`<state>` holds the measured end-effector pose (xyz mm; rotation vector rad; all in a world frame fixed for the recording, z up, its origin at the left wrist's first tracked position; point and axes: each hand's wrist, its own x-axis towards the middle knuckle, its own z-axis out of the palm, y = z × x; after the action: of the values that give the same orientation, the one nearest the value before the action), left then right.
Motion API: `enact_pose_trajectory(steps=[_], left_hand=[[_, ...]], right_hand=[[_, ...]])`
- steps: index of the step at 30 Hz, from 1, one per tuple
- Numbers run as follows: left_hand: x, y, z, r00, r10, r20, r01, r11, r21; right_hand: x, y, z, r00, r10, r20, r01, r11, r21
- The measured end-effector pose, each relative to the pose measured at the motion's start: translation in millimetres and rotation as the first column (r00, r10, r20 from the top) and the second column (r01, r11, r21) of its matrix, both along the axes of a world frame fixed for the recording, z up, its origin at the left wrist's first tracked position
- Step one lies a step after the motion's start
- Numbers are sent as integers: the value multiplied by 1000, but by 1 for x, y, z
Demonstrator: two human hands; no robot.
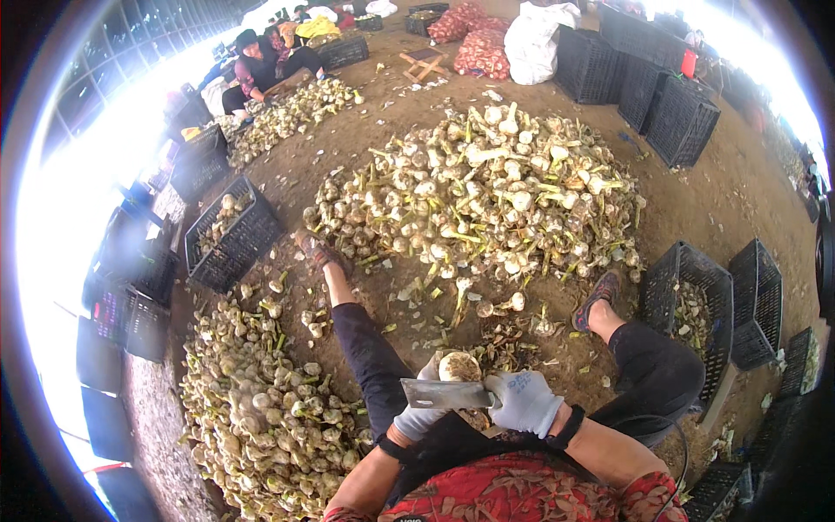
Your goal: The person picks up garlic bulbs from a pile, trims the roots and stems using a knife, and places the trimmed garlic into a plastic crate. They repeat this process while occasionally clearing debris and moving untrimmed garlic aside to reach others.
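Observation:
My gloved left hand (419, 419) is closed round a whitish garlic bulb (458, 365) whose top is browned with soil or roots. In my gloved right hand (524, 402) is a knife (444, 395) with a broad, flat metal blade. That blade points left and lies across the near side of the bulb, hiding part of it and some of my left fingers. Whether the edge touches the bulb I cannot tell. Beyond my feet spreads a large heap of garlic with stalks (496, 196). Beside my left leg lies another heap of garlic bulbs (261, 400).
A black crate (204, 252) with some bulbs stands at the left; another black crate (722, 296) holds trimmings at the right. Stacked crates (670, 117), red net sacks (483, 54), a white sack (532, 43) and a wooden stool (424, 63) are farther back. A person (258, 70) sits far left.

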<state>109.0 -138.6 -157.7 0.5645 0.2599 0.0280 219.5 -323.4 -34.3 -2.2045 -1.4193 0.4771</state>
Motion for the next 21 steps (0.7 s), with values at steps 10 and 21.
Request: enact_pose_trajectory(steps=[10, 21], left_hand=[[-14, -5, 37, 992, -10, -123, 22, 995, 96], [-37, -5, 172, 999, 51, -3, -24, 526, 850]], right_hand=[[1, 11, -13, 1000, -5, -21, 3, 994, -105], [112, -50, -59, 796, -570, 201, 601, 710, -366]])
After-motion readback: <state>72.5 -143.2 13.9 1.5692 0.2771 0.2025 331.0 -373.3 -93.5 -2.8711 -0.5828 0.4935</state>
